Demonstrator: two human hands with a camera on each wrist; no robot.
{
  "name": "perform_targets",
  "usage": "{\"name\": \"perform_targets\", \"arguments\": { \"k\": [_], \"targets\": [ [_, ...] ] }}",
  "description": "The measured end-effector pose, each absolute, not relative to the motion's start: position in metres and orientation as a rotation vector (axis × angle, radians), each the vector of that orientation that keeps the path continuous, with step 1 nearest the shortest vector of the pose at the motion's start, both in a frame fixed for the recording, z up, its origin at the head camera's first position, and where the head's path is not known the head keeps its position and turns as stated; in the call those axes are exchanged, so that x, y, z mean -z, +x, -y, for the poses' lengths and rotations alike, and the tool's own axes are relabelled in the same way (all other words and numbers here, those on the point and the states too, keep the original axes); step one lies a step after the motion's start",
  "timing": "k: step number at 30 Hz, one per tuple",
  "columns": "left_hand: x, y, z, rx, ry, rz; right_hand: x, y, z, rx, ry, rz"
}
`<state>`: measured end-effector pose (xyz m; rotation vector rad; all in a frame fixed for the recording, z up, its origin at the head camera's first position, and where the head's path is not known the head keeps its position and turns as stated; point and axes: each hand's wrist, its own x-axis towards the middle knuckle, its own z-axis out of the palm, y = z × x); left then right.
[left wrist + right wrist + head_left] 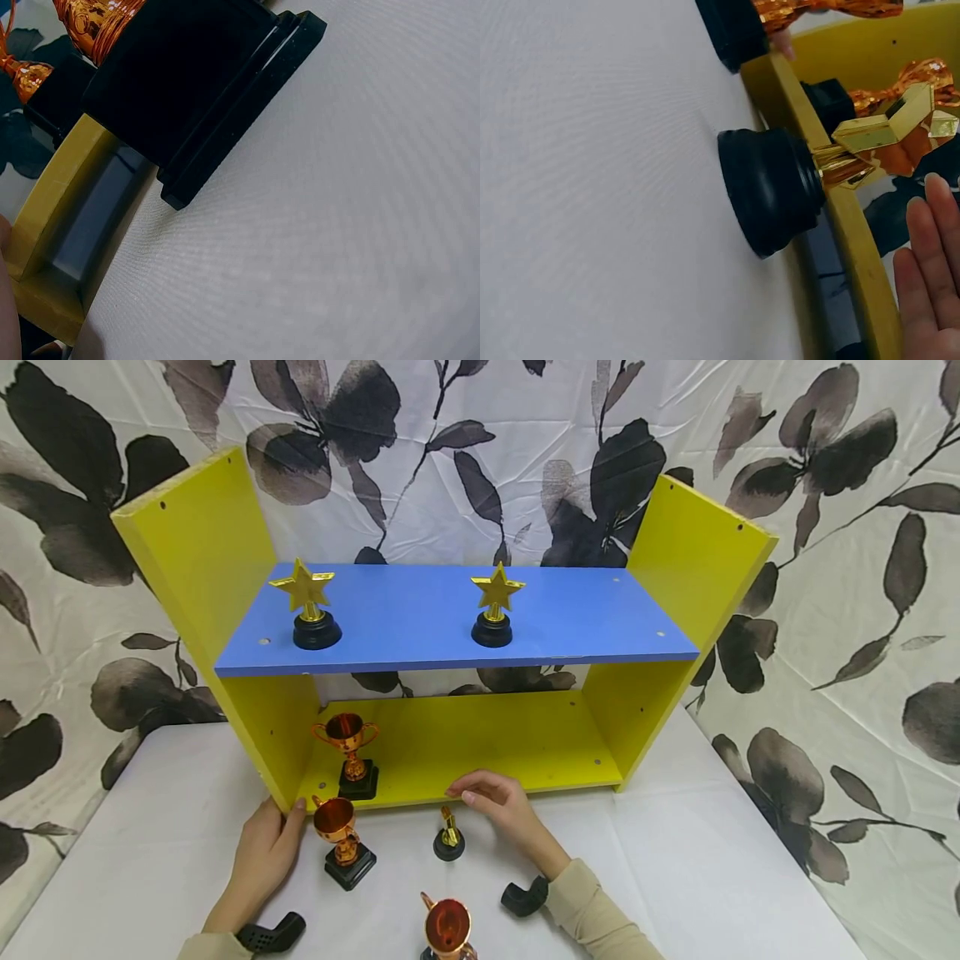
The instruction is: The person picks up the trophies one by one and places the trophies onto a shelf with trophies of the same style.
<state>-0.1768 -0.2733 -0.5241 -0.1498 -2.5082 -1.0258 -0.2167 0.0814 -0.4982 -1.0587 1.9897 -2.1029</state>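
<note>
My left hand (262,852) holds the lower left corner of a yellow-and-blue shelf (457,618), thumb in front and fingers at the outer side. Beside it on the cloth stands a bronze cup trophy (341,839), whose black base fills the top of the left wrist view. My right hand (498,810) is just right of a small gold star trophy (449,835) standing before the shelf. In the right wrist view its fingers (928,262) are extended near the star, apart from it, with nothing held.
Two gold star trophies, one on the left (307,606) and one mid-board (493,606), stand on the blue board. Another bronze cup trophy (352,756) occupies the yellow lower board's left end. A further cup trophy (447,927) stands at the near edge of view. Floral fabric (825,610) hangs behind.
</note>
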Motion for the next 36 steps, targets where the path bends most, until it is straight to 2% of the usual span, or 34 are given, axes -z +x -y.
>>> {"name": "perform_targets", "arguments": {
  "k": [11, 21, 28, 36],
  "targets": [
    [0.524, -0.176, 0.273, 1.030, -0.145, 2.510, 0.504, -0.215, -0.079, 2.005, -1.118, -2.054],
    [0.526, -0.177, 0.273, 1.020, -0.143, 2.510, 0.477, -0.201, -0.080, 1.903, -1.120, -2.116],
    [0.526, -0.176, 0.272, 1.032, -0.137, 2.519, 0.473, -0.202, -0.080, 1.773, -1.303, -2.224],
    [0.525, -0.177, 0.272, 1.012, -0.127, 2.517, 0.470, -0.200, -0.080, 1.667, -1.314, -2.287]
  ]
}}
